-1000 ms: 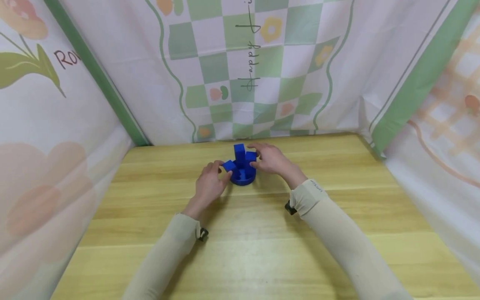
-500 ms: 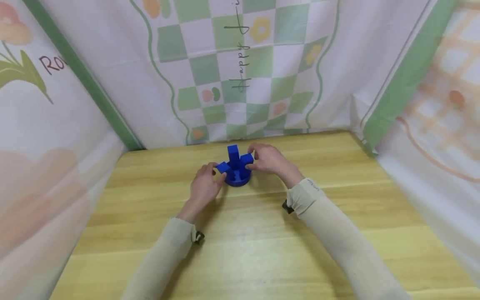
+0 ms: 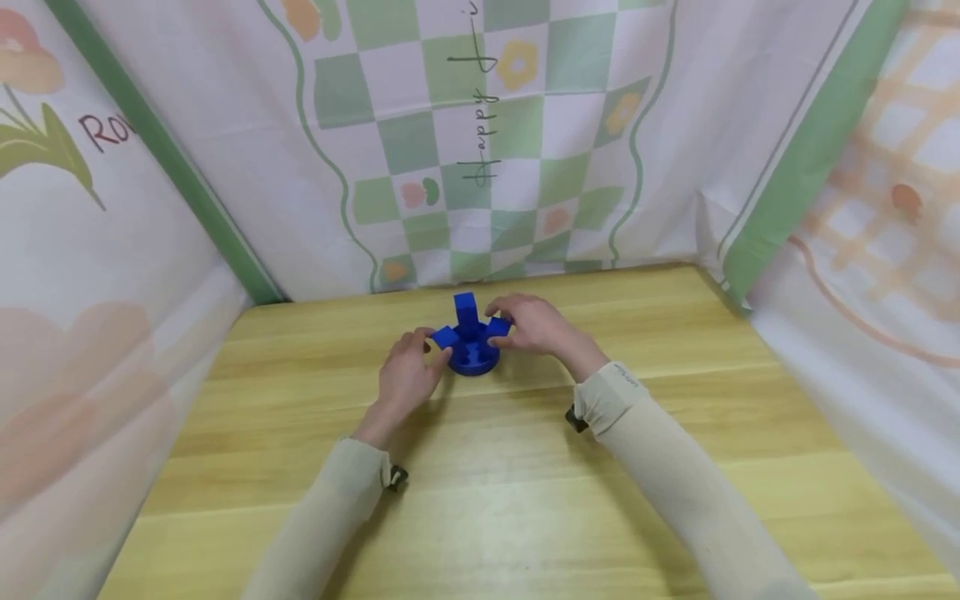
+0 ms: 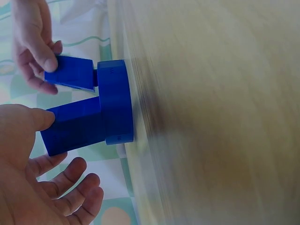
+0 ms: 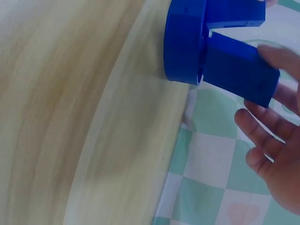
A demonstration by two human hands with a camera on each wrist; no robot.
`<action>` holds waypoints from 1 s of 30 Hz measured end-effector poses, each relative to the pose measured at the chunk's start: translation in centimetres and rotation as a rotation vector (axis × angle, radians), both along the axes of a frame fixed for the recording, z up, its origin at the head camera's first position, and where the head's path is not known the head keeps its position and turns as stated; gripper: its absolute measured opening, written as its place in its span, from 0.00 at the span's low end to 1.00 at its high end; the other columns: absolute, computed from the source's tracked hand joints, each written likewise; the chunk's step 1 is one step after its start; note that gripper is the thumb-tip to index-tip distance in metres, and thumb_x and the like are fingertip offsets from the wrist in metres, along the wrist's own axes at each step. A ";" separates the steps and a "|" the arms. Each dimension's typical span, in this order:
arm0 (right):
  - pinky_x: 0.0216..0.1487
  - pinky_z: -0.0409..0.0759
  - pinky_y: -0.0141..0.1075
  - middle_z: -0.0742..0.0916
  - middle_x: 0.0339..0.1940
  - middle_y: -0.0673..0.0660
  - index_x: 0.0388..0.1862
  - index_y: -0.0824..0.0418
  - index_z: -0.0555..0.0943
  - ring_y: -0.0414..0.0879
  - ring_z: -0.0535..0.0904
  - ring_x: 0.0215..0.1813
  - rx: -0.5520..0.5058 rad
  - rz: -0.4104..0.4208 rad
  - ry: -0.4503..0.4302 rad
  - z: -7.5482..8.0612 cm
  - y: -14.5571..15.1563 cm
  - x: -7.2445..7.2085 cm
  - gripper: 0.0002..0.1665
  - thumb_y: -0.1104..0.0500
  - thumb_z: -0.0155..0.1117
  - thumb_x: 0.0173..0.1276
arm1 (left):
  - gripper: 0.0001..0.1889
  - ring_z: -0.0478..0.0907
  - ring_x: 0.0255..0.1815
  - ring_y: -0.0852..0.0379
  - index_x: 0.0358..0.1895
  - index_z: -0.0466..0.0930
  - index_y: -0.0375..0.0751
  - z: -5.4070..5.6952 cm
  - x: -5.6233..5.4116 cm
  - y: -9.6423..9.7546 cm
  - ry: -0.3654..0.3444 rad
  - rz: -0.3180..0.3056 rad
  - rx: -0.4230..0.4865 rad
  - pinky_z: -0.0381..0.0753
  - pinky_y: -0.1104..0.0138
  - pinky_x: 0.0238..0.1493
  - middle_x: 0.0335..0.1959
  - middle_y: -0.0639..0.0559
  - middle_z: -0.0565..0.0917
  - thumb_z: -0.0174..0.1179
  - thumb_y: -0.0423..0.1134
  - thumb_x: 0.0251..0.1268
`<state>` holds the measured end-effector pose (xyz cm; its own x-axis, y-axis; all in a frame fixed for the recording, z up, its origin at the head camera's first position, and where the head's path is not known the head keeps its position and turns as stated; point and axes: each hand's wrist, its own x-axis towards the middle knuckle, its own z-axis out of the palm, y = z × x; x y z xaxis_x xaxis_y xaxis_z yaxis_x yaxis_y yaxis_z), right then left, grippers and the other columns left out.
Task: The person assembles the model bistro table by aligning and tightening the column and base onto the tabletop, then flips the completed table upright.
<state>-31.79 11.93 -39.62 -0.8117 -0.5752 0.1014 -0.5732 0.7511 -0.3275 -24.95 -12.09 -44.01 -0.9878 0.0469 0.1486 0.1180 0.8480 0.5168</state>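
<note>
A blue round base [image 3: 474, 367] stands near the table's far edge with several holes or slots in its top. At its back, a tall blue square block [image 3: 466, 310] stands upright. My left hand [image 3: 405, 379] pinches the left blue block [image 4: 75, 125] between thumb and fingers near its outer end; that block leans outward from the base. On the other side, my right hand [image 3: 536, 325] pinches the right blue block [image 5: 241, 69], which also tilts outward. In the left wrist view, a narrow dark neck shows between the right block and the base.
The wooden table [image 3: 480, 500] stretches toward me in front of the base. A printed checkered curtain [image 3: 480, 225] hangs right behind the far edge, and white printed curtains close off the left [image 3: 112, 275] and right [image 3: 832, 350] sides.
The head view has shifted a little. My right hand has lowered slightly, and the right block now leans farther outward from the base. The left hand keeps its pinch on the left block.
</note>
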 end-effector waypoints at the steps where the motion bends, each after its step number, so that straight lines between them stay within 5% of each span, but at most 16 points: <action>1: 0.58 0.79 0.50 0.85 0.55 0.59 0.60 0.57 0.80 0.54 0.82 0.55 0.010 0.015 -0.001 0.0 0.1 0.0 0.30 0.49 0.73 0.61 | 0.26 0.79 0.46 0.49 0.63 0.72 0.47 0.0 0.0 0.0 0.002 0.000 -0.001 0.81 0.57 0.40 0.49 0.47 0.80 0.53 0.59 0.73; 7: 0.62 0.78 0.50 0.84 0.60 0.59 0.64 0.57 0.79 0.55 0.80 0.60 0.028 0.087 -0.022 0.1 0.7 0.0 0.34 0.53 0.73 0.57 | 0.26 0.79 0.47 0.49 0.64 0.71 0.47 -0.1 0.0 0.1 0.000 0.001 -0.007 0.81 0.57 0.40 0.49 0.47 0.80 0.53 0.59 0.73; 14: 0.55 0.80 0.48 0.86 0.52 0.57 0.56 0.58 0.83 0.54 0.83 0.53 0.047 0.044 -0.004 0.4 0.2 0.3 0.27 0.48 0.73 0.61 | 0.26 0.78 0.47 0.49 0.64 0.71 0.46 0.1 0.0 0.1 0.006 -0.005 -0.006 0.81 0.58 0.40 0.50 0.45 0.81 0.53 0.59 0.73; 19: 0.56 0.81 0.48 0.85 0.54 0.58 0.61 0.58 0.80 0.54 0.83 0.54 0.054 0.068 -0.001 0.5 -0.4 0.4 0.28 0.52 0.72 0.62 | 0.26 0.78 0.47 0.48 0.63 0.71 0.46 0.2 0.0 0.1 0.006 -0.008 0.000 0.81 0.57 0.40 0.52 0.42 0.81 0.53 0.59 0.73; 30: 0.54 0.82 0.47 0.86 0.50 0.56 0.65 0.53 0.80 0.51 0.82 0.51 0.172 0.123 0.119 0.5 -1.3 0.6 0.32 0.46 0.72 0.61 | 0.25 0.79 0.47 0.48 0.63 0.72 0.46 0.2 0.1 0.1 0.017 0.001 -0.013 0.81 0.57 0.40 0.50 0.44 0.81 0.54 0.58 0.73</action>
